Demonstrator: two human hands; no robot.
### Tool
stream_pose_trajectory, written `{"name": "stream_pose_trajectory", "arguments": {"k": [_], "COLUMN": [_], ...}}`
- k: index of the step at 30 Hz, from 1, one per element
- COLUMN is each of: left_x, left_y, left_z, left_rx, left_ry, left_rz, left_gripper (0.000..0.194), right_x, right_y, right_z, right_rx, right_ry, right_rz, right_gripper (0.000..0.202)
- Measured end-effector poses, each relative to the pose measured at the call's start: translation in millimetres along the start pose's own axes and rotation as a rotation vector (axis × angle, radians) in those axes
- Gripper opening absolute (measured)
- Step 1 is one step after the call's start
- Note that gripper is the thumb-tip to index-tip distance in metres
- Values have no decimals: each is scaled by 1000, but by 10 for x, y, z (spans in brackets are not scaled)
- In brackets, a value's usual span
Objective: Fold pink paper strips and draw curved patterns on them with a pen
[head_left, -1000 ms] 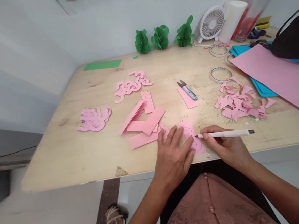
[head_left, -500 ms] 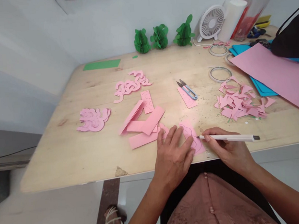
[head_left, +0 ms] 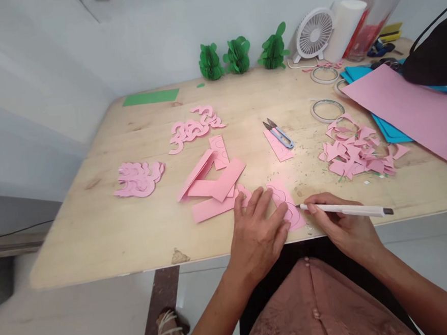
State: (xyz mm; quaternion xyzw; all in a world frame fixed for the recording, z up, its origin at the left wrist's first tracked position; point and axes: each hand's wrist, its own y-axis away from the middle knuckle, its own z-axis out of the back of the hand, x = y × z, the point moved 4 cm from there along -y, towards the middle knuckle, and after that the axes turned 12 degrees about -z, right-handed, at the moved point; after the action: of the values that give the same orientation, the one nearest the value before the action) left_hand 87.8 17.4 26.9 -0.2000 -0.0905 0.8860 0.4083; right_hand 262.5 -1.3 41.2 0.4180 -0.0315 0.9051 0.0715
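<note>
At left centre a stack of cut shapes (head_left: 138, 178) lies aside on the tabletop (head_left: 98, 232). Low in the middle, my left hand (head_left: 257, 234) presses flat, fingers spread, pinning the pink paper (head_left: 287, 209) so it won't slide. Right of it, my right hand (head_left: 344, 225) grips the pen (head_left: 345, 210), tip on the paper. Since a second ago the pen has tilted lower, its tail dropping rightward.
</note>
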Motion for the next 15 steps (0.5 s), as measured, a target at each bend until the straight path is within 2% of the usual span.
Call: {"name": "stream_pose_trajectory", "arguments": {"k": [15], "left_x": [-2], "left_y": [4], "left_z": [-3], "left_rx": [6], "left_ry": [-13], "left_rz": [-2], "left_gripper": [25], "right_x": [1], "right_y": [56], "right_z": [7], "right_rx": [-52], "right_ry": [-5], "right_rz": [24], "right_gripper": [16]}}
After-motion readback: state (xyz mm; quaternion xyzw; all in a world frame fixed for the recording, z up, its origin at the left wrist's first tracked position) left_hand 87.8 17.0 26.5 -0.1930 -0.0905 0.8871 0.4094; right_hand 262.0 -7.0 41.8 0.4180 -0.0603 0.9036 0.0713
